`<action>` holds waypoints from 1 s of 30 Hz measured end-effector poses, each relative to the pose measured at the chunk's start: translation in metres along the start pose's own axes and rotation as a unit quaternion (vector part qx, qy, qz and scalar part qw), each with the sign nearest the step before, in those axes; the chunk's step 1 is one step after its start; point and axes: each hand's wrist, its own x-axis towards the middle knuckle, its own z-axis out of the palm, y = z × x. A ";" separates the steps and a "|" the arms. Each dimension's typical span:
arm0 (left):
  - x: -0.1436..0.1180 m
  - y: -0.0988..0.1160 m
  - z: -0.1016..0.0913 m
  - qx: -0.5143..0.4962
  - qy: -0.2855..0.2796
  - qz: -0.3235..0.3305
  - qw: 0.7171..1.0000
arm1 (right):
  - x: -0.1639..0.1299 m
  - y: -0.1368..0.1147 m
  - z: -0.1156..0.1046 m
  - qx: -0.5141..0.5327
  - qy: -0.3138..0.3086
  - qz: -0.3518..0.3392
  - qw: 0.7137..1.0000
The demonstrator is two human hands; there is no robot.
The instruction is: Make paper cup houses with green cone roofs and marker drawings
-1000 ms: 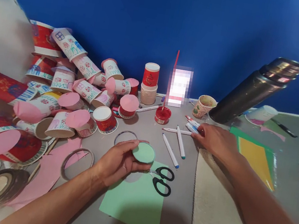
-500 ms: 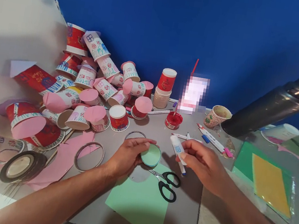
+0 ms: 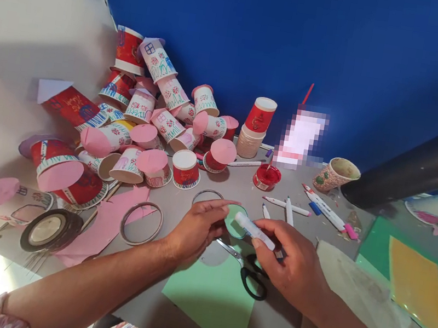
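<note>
Holding a light green paper disc (image 3: 232, 222) at its left edge: left hand (image 3: 196, 229), pinched on it, thumb and fingers together. Right hand (image 3: 290, 261) is clamped on a white tube (image 3: 252, 230) with a pale blue label, thumb below, index finger along the top. Hands are close but apart. Tube's left end overlaps the disc in view; can't tell if they touch. Both items are between the hands, above the desk. Under them: scissors (image 3: 253, 286) with black handles, partly behind the right hand, blades pointing left, lying over a light green sheet (image 3: 214, 296). Left of the left forearm: grey ring (image 3: 123, 224), pink paper (image 3: 104, 229), dark tape roll (image 3: 70, 232). Pile of decorated paper cups (image 3: 167, 122) at back left, many with pink paper discs. Past the hands: small red tub (image 3: 267, 177), with white marker (image 3: 289, 211) and others just beyond the right hand. Far right: black flask (image 3: 410, 166), leaning; yellow sheet (image 3: 418, 287) on a dark green one.
</note>
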 end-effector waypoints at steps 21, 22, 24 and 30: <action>-0.020 -0.013 -0.002 0.278 -0.082 0.133 0.948 | -0.004 -0.013 0.003 -0.200 0.088 -0.085 0.972; -0.020 -0.013 -0.001 0.272 -0.081 0.134 0.949 | -0.004 -0.012 0.004 -0.195 0.088 -0.081 0.974; -0.021 -0.014 0.000 0.257 -0.075 0.135 0.954 | -0.005 -0.010 0.004 -0.185 0.088 -0.074 0.976; -0.016 -0.009 0.005 0.127 -0.024 0.050 0.990 | -0.001 -0.009 0.003 -0.090 0.056 0.005 0.994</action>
